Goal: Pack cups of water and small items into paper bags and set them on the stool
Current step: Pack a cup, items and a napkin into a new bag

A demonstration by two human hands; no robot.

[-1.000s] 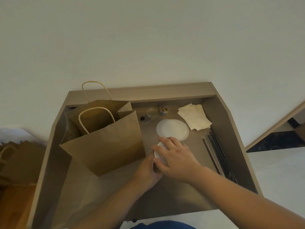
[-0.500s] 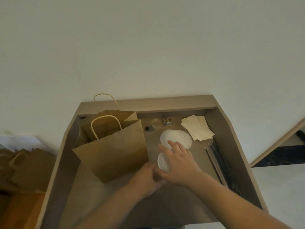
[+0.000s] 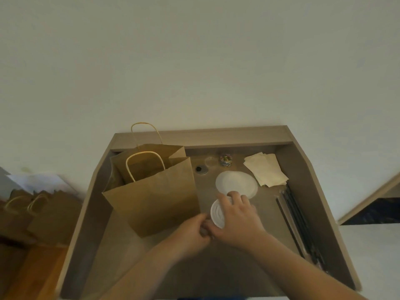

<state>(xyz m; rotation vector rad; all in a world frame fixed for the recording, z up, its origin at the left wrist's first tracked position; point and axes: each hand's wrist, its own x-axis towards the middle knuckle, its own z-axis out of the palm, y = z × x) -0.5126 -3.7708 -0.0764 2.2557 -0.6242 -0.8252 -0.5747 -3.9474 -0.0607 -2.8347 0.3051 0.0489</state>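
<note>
- The lidded cup (image 3: 216, 215) is parked on the counter (image 3: 205, 135), just right of the paper bag (image 3: 155, 195) and boxed in by both hands.
- The right hand (image 3: 238, 219) is laid over the white top, with its grip clamped on the lid and the fingers curled over the far rim.
- The left hand (image 3: 192, 231) is wrapped on the cup's side lower down, grip closed on it and touching the right hand. Most of the cup body is hidden.
- The bag is stood upright and open with its handles up.
- A flat white disc (image 3: 236, 184) is laid just behind the cup.
- Further back, a small clear tub (image 3: 209, 161), a pot of colourful bits (image 3: 225, 160) and a dark round thing (image 3: 201, 169) are lined up.
- Napkins (image 3: 266, 168) are stacked in the back right corner, and dark straws (image 3: 300, 224) are laid along the right wall.
- More bags (image 3: 32, 213) can be made out off to the left, blurred.
</note>
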